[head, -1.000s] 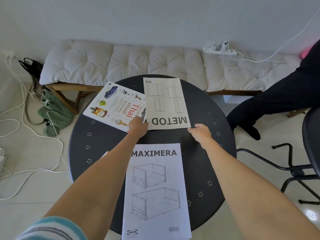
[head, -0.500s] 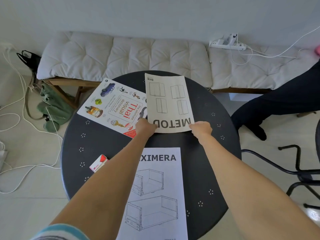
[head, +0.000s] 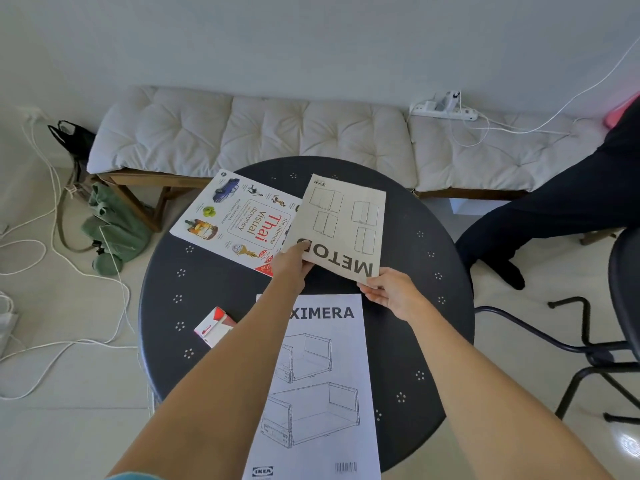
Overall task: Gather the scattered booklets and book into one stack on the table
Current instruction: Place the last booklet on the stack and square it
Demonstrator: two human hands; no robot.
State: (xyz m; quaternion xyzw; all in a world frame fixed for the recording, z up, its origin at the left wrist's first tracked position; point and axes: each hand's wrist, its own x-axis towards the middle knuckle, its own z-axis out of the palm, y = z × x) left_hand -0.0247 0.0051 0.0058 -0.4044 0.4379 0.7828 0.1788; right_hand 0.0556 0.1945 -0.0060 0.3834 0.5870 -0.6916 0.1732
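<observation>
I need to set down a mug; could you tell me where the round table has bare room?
The dark round table is bare along its right side, beyond the beige METOD booklet and white MAXIMERA booklet. The left rim past the small red-and-white box is also free. The far-left is crowded by the Thai dictionary.

Both bare forearms stretched forward, converging.
Left hand pinched shut, thumb on top; right hand pinched likewise, fingers curled under.

Round table, frame centre. Upper left on it: Thai visual dictionary. Right of that, overlapping its right edge: METOD booklet. Lower centre: MAXIMERA booklet. Left of MAXIMERA: small box. Behind table: cushioned bench.
</observation>
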